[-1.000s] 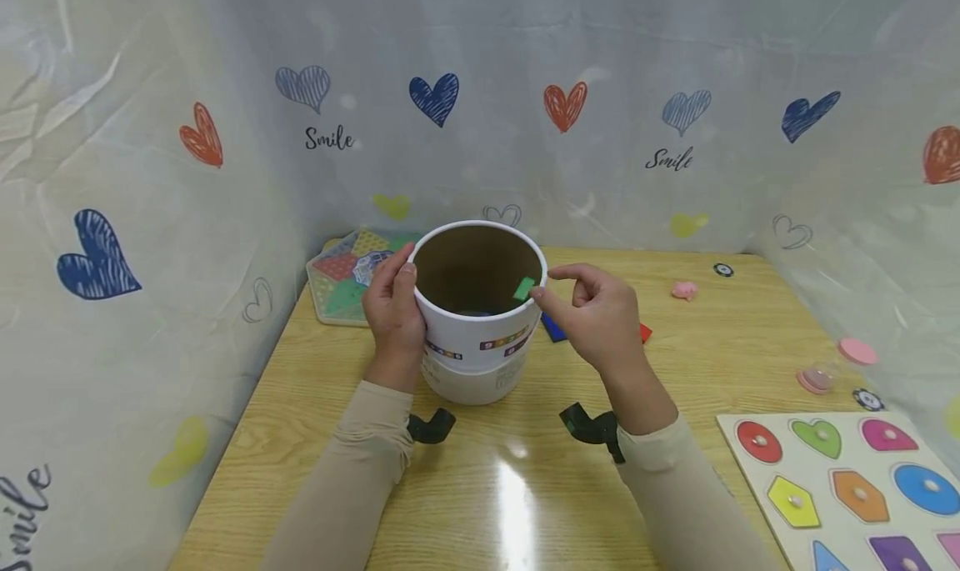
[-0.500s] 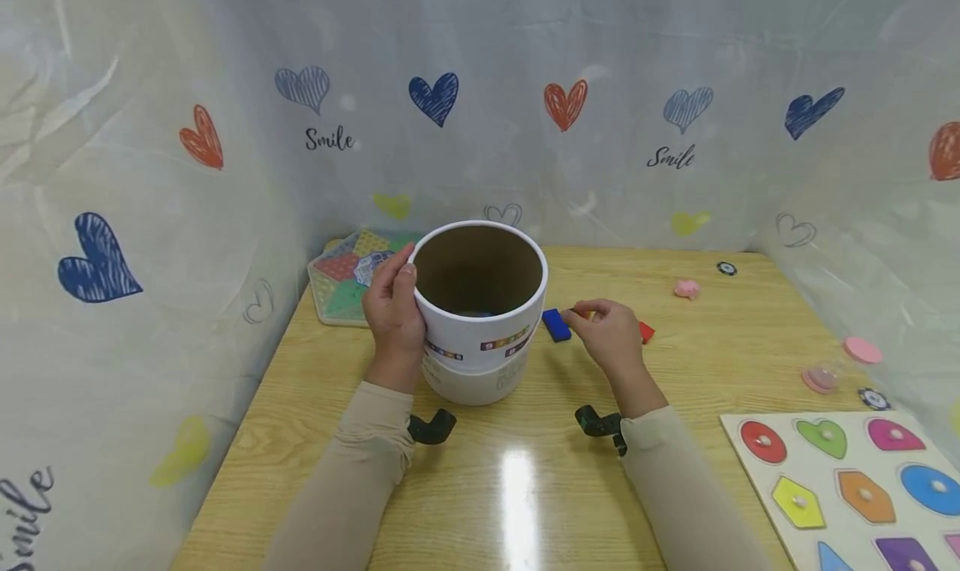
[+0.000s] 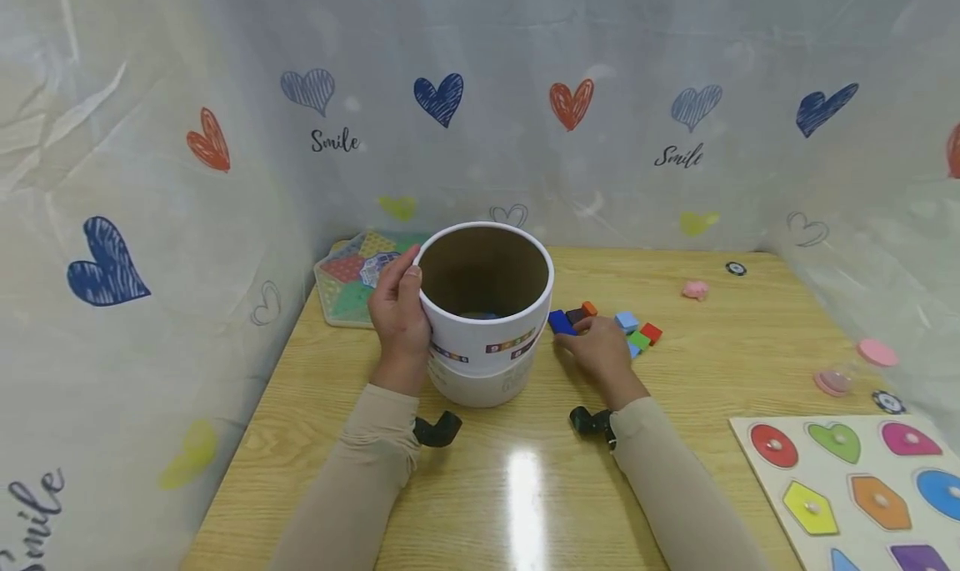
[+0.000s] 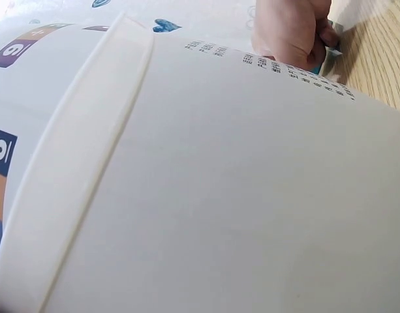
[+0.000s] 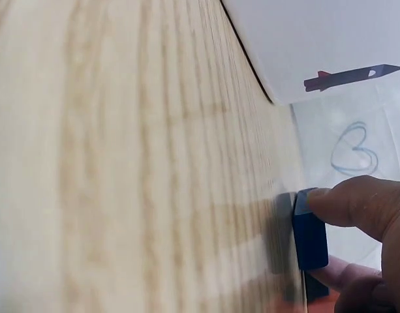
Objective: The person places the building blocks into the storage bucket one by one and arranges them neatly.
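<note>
My left hand [image 3: 401, 325] grips the rim of a tall white round bucket [image 3: 480, 346] at its left side, thumb outside. The bucket stands upright, and its wall fills most of the left wrist view. Just right of it, my right hand [image 3: 602, 356] pinches a dark blue block [image 3: 561, 323] at the table surface. In the right wrist view, the thumb and fingers sit on opposite sides of that blue block [image 5: 310, 235]. A dark brown block [image 3: 576, 315] and an orange block [image 3: 589, 308] lie just beyond it. Something blue lies deep inside the bucket, only partly visible.
Light blue [image 3: 626, 322], green [image 3: 639, 340] and red blocks [image 3: 652, 333] lie right of my right hand. Farther right are a pink pig figure [image 3: 695, 290], an hourglass [image 3: 836, 379] and a shape puzzle board [image 3: 795, 504]. A patterned board [image 3: 348, 292] lies behind the bucket.
A green block held over the bucket's rim is no longer in my right hand. That hand has moved down and right to the blue block. The left hand keeps its grip.
</note>
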`<state>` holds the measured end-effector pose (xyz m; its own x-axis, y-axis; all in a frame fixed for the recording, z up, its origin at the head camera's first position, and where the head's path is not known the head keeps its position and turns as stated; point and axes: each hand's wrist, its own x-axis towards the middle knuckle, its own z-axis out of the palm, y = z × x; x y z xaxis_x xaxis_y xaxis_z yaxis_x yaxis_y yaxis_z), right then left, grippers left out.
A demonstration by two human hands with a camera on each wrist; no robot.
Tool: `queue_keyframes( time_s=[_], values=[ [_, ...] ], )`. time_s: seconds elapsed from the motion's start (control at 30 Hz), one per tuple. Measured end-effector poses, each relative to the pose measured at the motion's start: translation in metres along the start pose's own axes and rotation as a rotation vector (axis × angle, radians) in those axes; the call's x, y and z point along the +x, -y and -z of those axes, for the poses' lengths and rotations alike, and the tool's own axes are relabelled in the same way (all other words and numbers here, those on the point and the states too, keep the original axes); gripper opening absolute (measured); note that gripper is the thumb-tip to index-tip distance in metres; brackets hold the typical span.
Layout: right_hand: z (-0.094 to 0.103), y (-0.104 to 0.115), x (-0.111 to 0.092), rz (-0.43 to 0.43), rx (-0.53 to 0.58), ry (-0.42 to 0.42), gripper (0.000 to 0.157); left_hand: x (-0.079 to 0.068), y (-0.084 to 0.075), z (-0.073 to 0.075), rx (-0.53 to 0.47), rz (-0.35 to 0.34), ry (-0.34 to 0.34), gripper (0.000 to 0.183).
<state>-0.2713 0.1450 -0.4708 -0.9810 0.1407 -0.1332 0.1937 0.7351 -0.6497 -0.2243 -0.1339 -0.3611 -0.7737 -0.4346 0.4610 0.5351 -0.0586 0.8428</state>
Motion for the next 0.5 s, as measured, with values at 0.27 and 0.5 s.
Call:
queue_keyframes(
  time_s=[0.27,0.5],
  values=[
    [0.023,-0.002,-0.02,0.006,0.088,-0.099,0.046,-0.003,-0.001,-0.002,0.026,0.014,0.011,0.033],
    [0.078,0.036,-0.05,0.199,0.33,-0.431,0.045,-0.002,-0.004,0.001,0.044,0.074,0.012,0.033]
  ],
)
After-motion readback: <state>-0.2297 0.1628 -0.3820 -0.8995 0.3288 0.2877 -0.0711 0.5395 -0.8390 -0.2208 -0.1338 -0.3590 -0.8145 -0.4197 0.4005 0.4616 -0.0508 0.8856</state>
